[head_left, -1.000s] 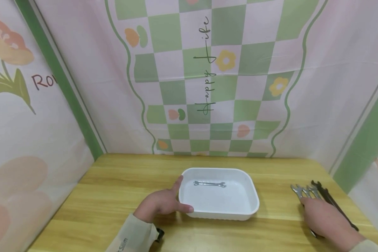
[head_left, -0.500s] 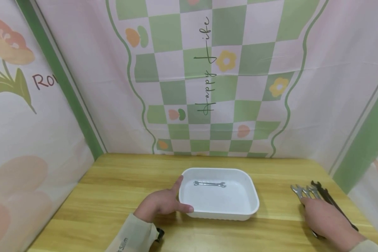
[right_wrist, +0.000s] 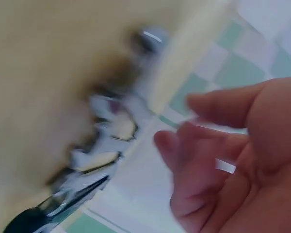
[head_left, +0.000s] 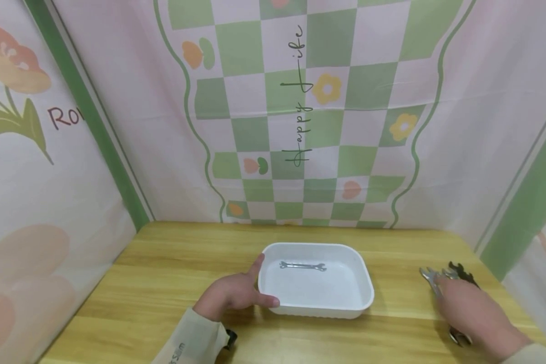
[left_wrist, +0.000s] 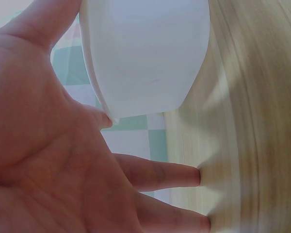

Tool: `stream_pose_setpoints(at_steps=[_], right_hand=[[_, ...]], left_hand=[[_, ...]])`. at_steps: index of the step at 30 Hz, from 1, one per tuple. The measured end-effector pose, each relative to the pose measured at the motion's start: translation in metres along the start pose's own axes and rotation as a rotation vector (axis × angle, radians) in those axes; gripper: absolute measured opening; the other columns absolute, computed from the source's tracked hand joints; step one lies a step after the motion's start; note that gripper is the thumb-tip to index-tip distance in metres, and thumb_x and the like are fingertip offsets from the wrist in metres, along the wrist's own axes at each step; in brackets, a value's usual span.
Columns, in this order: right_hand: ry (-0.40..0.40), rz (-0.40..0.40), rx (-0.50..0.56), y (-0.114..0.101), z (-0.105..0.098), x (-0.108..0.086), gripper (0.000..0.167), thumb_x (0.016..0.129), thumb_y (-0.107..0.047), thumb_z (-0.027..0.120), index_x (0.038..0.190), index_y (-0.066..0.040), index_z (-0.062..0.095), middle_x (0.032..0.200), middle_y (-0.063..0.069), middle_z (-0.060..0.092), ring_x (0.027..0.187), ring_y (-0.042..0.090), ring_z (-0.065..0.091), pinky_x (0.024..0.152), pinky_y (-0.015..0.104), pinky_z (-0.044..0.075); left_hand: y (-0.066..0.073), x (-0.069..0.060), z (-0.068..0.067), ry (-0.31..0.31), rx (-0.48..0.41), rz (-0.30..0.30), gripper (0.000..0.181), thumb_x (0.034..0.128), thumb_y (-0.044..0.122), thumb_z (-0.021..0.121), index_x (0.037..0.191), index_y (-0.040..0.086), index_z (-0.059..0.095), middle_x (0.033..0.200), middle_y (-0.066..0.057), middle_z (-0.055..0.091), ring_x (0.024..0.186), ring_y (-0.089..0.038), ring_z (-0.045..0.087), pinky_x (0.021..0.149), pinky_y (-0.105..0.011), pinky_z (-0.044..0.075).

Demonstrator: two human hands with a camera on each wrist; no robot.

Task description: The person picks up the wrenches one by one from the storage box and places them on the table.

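A white plastic tray [head_left: 318, 312] stands on the wooden table, with a small silver open-end wrench [head_left: 303, 266] lying inside. Against its left end rests my left hand [head_left: 236, 291], thumb over the near rim and index finger at the far side. In the left wrist view, two other fingers [left_wrist: 160, 175] reach straight down to the table. At the right, my right hand [head_left: 475, 308] hovers over several silver wrenches [head_left: 431, 277] and a black wrench [head_left: 462, 274], hiding their middles. Its fingers are loosely bent, apart from the blurred wrench heads [right_wrist: 105, 131], with nothing visible between them.
A patterned cloth [head_left: 286, 126] with green checks hangs behind the table [head_left: 191, 247], and more cloth encloses both sides. Bare wood lies between the tray and the wrenches.
My right hand has shifted a little over the wrenches and now covers the black wrench's shaft, while a silver lower end shows more. The left hand and tray have stayed put.
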State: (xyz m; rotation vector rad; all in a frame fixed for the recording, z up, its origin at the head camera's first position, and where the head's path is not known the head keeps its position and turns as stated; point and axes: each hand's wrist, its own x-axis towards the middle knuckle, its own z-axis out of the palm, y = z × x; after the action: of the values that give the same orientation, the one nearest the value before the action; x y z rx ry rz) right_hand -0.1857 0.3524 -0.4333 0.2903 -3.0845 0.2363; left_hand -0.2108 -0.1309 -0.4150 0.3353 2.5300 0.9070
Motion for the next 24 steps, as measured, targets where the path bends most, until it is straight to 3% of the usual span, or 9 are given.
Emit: stream_pose_setpoints(at_steps=[2, 7, 10, 13, 14, 16, 20, 22, 24], right_hand=[[0.014, 0.026, 0.102, 0.000, -0.010, 0.006, 0.045, 0.099, -0.017, 0.056, 0.128, 0.017, 0.051, 0.087, 0.023, 0.067, 0.062, 0.025, 0.061, 0.055, 0.043, 0.051], [-0.069, 0.116, 0.369, 0.002, -0.030, 0.025, 0.071, 0.104, -0.048, 0.048, 0.137, 0.015, 0.045, 0.112, 0.033, 0.063, 0.099, 0.049, 0.061, 0.075, 0.060, 0.050], [-0.122, 0.170, 0.601, 0.001, -0.030, 0.032, 0.077, 0.104, -0.052, 0.045, 0.144, 0.013, 0.037, 0.120, 0.033, 0.061, 0.073, 0.031, 0.063, 0.062, 0.047, 0.052], [-0.165, 0.213, 0.886, -0.001, -0.031, 0.041, 0.077, 0.103, -0.053, 0.046, 0.147, 0.009, 0.035, 0.122, 0.030, 0.061, 0.048, 0.011, 0.043, 0.044, 0.030, 0.043], [-0.178, 0.207, 0.991, -0.002, -0.032, 0.045, 0.074, 0.103, -0.053, 0.046, 0.147, 0.007, 0.037, 0.121, 0.030, 0.061, 0.044, 0.007, 0.034, 0.040, 0.027, 0.038], [-0.246, 0.161, 1.195, -0.005, -0.038, 0.053, 0.064, 0.104, -0.052, 0.042, 0.143, -0.002, 0.047, 0.120, 0.028, 0.061, 0.044, 0.005, 0.032, 0.040, 0.022, 0.035], [-0.506, -0.011, 1.536, -0.018, -0.054, 0.070, 0.058, 0.106, -0.054, 0.029, 0.136, -0.014, 0.058, 0.122, 0.030, 0.060, 0.049, 0.005, 0.029, 0.042, 0.018, 0.034], [-0.618, -0.079, 1.595, -0.030, -0.063, 0.078, 0.058, 0.107, -0.052, 0.027, 0.138, -0.014, 0.058, 0.124, 0.033, 0.058, 0.050, 0.005, 0.029, 0.043, 0.016, 0.034], [-0.665, -0.116, 1.565, -0.047, -0.069, 0.087, 0.053, 0.109, -0.046, 0.033, 0.141, -0.011, 0.055, 0.127, 0.034, 0.057, 0.050, 0.004, 0.029, 0.043, 0.016, 0.033]], left_hand=[[0.000, 0.001, 0.000, -0.001, -0.006, 0.003, 0.127, 0.0758, 0.055, 0.081, 0.161, 0.015, -0.003, 0.136, -0.029, 0.054, 0.093, -0.031, 0.063, 0.093, -0.057, 0.046], [-0.002, 0.002, 0.000, -0.005, -0.019, 0.004, 0.126, 0.0766, 0.054, 0.081, 0.161, 0.015, -0.004, 0.133, -0.028, 0.056, 0.089, -0.028, 0.062, 0.092, -0.057, 0.046], [-0.002, 0.003, 0.000, -0.002, -0.012, -0.003, 0.126, 0.0761, 0.055, 0.081, 0.161, 0.016, -0.003, 0.132, -0.028, 0.058, 0.089, -0.028, 0.061, 0.092, -0.057, 0.046], [-0.003, 0.003, 0.001, 0.002, -0.011, -0.008, 0.127, 0.0752, 0.057, 0.081, 0.161, 0.017, -0.003, 0.131, -0.029, 0.058, 0.090, -0.029, 0.061, 0.093, -0.057, 0.046], [-0.003, 0.003, 0.001, 0.002, -0.014, -0.008, 0.127, 0.0750, 0.057, 0.081, 0.161, 0.017, -0.003, 0.131, -0.029, 0.057, 0.091, -0.029, 0.062, 0.093, -0.057, 0.045], [-0.003, 0.003, 0.001, 0.000, -0.022, -0.004, 0.127, 0.0749, 0.056, 0.082, 0.161, 0.017, -0.003, 0.133, -0.030, 0.056, 0.094, -0.031, 0.062, 0.095, -0.058, 0.044], [-0.004, 0.003, 0.001, -0.002, -0.025, 0.000, 0.127, 0.0746, 0.056, 0.082, 0.161, 0.017, -0.003, 0.135, -0.031, 0.054, 0.102, -0.037, 0.062, 0.097, -0.060, 0.043], [-0.004, 0.003, 0.001, -0.001, -0.024, 0.001, 0.128, 0.0743, 0.057, 0.082, 0.161, 0.017, -0.003, 0.136, -0.031, 0.053, 0.106, -0.039, 0.061, 0.097, -0.060, 0.042], [-0.003, 0.003, 0.000, 0.000, -0.021, 0.000, 0.128, 0.0739, 0.058, 0.082, 0.161, 0.017, -0.002, 0.136, -0.031, 0.053, 0.105, -0.038, 0.061, 0.097, -0.060, 0.042]])
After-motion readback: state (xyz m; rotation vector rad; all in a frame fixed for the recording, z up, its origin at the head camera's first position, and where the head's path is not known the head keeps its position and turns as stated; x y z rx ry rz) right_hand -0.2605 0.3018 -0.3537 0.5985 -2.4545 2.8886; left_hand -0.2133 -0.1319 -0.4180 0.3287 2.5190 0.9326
